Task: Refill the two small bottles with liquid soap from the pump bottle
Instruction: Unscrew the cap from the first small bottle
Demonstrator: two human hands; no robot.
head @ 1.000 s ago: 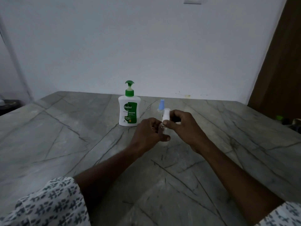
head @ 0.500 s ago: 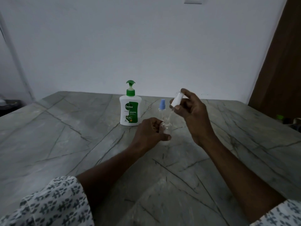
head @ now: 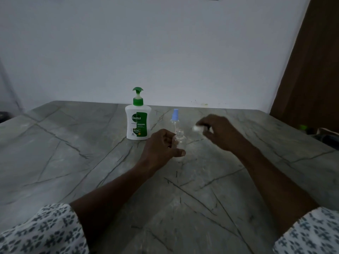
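Head view only. Your left hand (head: 161, 145) grips the open small bottle (head: 180, 140): fingers curled round its left side, thumb across the near face low down, bottle upright on the table (head: 55, 153), mouth uncapped and facing up, looks empty. Your right hand (head: 218, 131) is just right of it, apart from the bottle, pinching the white cap (head: 196, 128) between thumb and fingertips; it's motion-blurred, so exact finger layout can't be read. The blue-capped bottle (head: 175, 118) stands upright just behind the open one, on the far side, cap on, untouched. The pump bottle (head: 138, 121) stands upright left and slightly far of the open bottle, close to your left knuckles but not touching them; label faces you, spout direction too small to call. Key geometry: the spout sits higher than the open mouth and to its left, both long axes vertical, so the mouth has to go up and left to get under the spout, or the pump bottle comes right. Left hand is the nearer one to the pump bottle but it's busy with the small bottle; right hand is the far one and busy with the cap. My read: cap is off, no filling begun. Next likely needs the cap parked on the table to the right, freeing that hand to press the pump. Risk: narrow mouth, easy to miss with the soap.
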